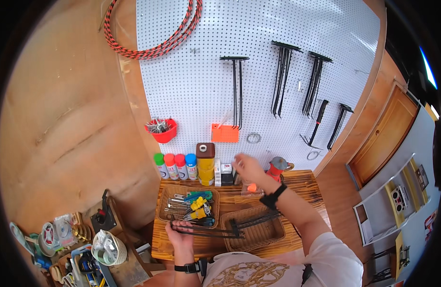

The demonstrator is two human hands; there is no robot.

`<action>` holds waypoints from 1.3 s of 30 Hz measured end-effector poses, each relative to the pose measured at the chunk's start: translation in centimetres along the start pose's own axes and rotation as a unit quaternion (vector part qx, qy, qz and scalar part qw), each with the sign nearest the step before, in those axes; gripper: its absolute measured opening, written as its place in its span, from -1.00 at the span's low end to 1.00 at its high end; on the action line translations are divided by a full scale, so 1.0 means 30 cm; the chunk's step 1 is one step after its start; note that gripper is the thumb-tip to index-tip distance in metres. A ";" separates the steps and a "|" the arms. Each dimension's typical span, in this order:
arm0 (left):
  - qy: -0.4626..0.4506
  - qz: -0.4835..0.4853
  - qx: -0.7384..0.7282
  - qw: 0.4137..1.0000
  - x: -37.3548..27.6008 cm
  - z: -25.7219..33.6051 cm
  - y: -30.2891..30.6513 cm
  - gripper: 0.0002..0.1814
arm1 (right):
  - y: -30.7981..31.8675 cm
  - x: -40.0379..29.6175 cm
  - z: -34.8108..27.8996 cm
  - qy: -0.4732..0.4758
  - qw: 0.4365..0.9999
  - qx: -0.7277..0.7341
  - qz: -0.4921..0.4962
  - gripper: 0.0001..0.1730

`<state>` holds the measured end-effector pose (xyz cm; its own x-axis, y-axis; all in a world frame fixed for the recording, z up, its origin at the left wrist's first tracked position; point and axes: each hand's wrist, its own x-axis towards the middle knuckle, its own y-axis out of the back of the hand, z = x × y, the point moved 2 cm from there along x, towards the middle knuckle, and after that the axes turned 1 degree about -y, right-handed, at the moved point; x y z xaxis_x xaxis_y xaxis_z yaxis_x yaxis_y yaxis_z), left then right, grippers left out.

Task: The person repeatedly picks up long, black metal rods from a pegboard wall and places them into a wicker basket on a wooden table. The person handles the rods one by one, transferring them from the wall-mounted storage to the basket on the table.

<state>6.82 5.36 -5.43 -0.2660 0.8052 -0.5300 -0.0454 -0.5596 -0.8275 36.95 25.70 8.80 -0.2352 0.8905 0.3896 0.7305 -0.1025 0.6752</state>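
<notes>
My left hand (pixel 180 233), palm up, grips a black metal pegboard hook (pixel 213 233) with long thin prongs. The prongs reach across to the right-hand wicker basket (pixel 254 246). More black hooks (pixel 259 220) lie in that basket, their prongs pointing up and to the right. My right hand (pixel 247 168) is raised in front of the pegboard (pixel 191 89), fingers bent and slightly apart, with nothing visible in them. Below it lies a clear plastic bag with an orange item (pixel 252 187). Beside it stands a red moka pot (pixel 277 168).
A left-hand wicker basket (pixel 163 211) holds tools on the wooden table (pixel 313 201). Several spray cans (pixel 175 168) and a yellow canister (pixel 206 168) line the back. Black hooks (pixel 283 79), a hand rake (pixel 317 125), a red bucket (pixel 164 133) and coiled cable (pixel 148 53) hang above.
</notes>
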 end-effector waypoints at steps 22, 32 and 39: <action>-0.038 0.013 -0.049 0.998 -0.033 0.093 0.041 -0.56 | 0.174 0.567 -0.088 -0.033 0.951 -0.035 0.305 -0.70; -0.007 0.009 -0.029 1.000 0.011 0.057 0.046 -0.55 | 0.184 0.477 -0.119 -0.020 0.939 0.262 0.221 -0.67; -0.010 -0.007 -0.007 1.000 0.019 0.051 0.065 -0.55 | 0.195 0.444 -0.132 0.009 0.931 0.288 0.226 -0.68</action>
<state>5.10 4.43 -7.05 -0.2851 0.8084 -0.5150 -0.0353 -0.5458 -0.8372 35.57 35.21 20.42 0.1717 0.8062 0.5661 0.9787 -0.2052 -0.0045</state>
